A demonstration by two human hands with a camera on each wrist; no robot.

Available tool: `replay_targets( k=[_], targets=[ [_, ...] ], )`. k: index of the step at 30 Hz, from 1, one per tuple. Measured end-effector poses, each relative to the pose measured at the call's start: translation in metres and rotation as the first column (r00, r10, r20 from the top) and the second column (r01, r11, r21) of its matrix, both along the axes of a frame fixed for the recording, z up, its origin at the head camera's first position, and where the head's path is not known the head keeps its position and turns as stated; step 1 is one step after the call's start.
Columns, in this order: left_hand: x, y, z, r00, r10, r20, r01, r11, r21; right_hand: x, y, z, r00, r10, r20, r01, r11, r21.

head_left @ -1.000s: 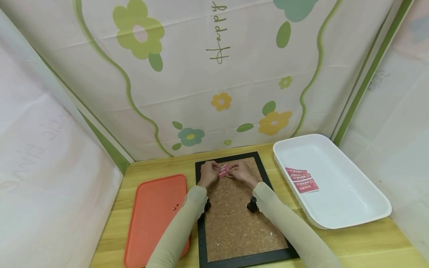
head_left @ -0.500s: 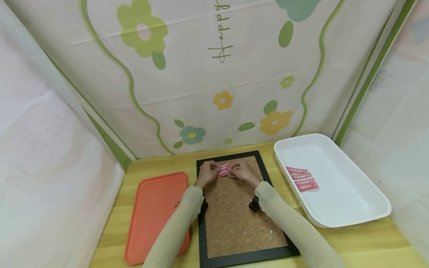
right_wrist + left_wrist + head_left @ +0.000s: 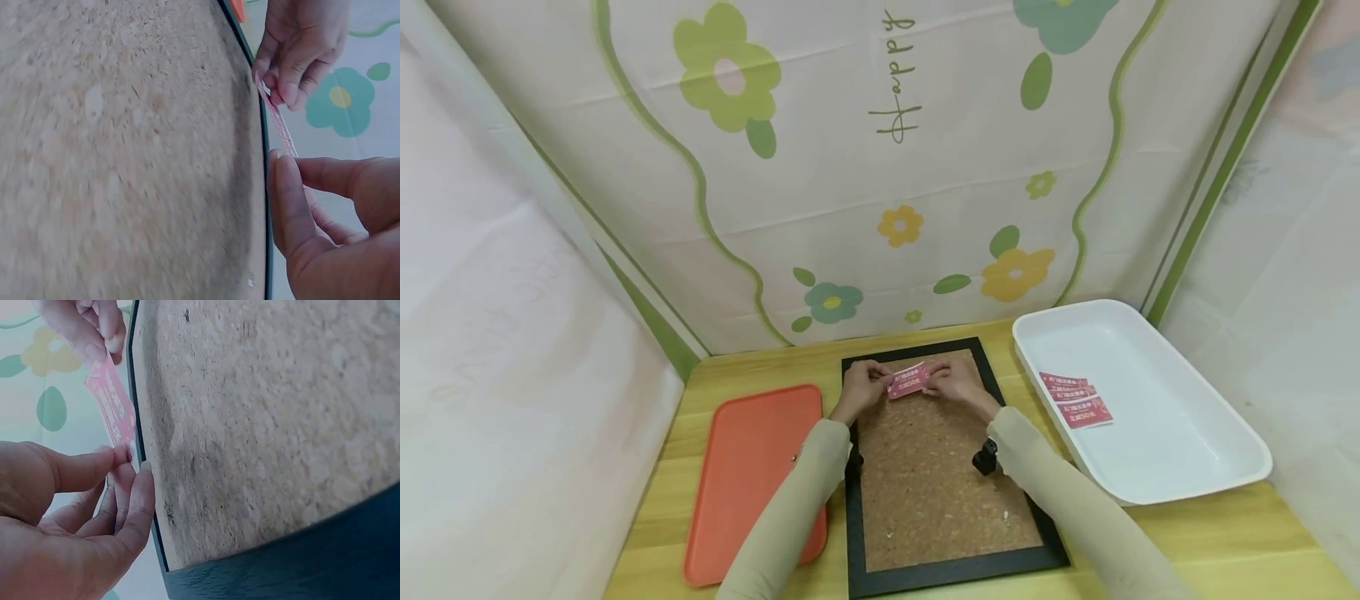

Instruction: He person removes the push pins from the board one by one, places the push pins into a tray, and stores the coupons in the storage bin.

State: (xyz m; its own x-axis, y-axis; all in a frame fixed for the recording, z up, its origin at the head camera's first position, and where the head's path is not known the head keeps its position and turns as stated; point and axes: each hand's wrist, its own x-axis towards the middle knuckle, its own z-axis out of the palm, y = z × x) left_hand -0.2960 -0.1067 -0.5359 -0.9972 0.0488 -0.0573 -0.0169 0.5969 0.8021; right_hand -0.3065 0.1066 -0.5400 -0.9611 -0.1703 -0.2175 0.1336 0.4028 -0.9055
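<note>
A pink paper coupon [image 3: 908, 381] with white print is stretched between both hands over the upper part of a cork board [image 3: 936, 467]. My left hand [image 3: 862, 390] pinches its left end between thumb and fingers; in the left wrist view the left thumb and fingertips [image 3: 119, 459] meet on the coupon's edge. The right hand [image 3: 957, 385] pinches the opposite end, as the right wrist view shows with the coupon [image 3: 276, 119] seen nearly edge-on. Whether the coupon touches the cork cannot be told.
A black frame [image 3: 955, 572] borders the cork board. To the left lies an orange tray [image 3: 745, 475], with a small pin [image 3: 794, 457] beside the left sleeve. At right, a white tub [image 3: 1172, 433] holds several pink coupons [image 3: 1084, 412]. A printed curtain rises behind.
Both hands have spread slightly apart, the right hand shifting right, so more of the coupon's face shows and it lies flatter. Both hands keep their pinch on it.
</note>
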Motion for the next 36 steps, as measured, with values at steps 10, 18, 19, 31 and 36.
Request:
replay_targets(
  k=[10,18,19,31,36],
  targets=[
    [0.010,-0.005,0.005,0.998,0.011,-0.060,-0.009,1.000,0.026,0.011,0.023,0.013,0.999,0.007,-0.050,-0.005,0.999,0.040],
    [0.019,-0.014,0.004,0.995,-0.013,-0.098,0.018,0.999,0.047,0.020,0.044,0.018,0.998,-0.015,-0.067,0.021,0.996,0.084],
    [0.020,-0.015,0.004,0.995,-0.015,-0.101,0.020,0.998,0.052,0.021,0.048,0.020,0.997,-0.014,-0.078,0.021,0.995,0.096],
    [0.031,-0.031,0.002,0.992,0.000,-0.125,0.007,0.998,0.057,0.033,0.091,0.044,1.000,-0.007,-0.027,0.005,0.998,-0.056],
    [0.033,-0.036,0.000,0.992,-0.007,-0.126,0.016,0.997,0.071,0.037,0.110,0.050,0.999,-0.019,-0.050,0.018,1.000,-0.019]
  ],
)
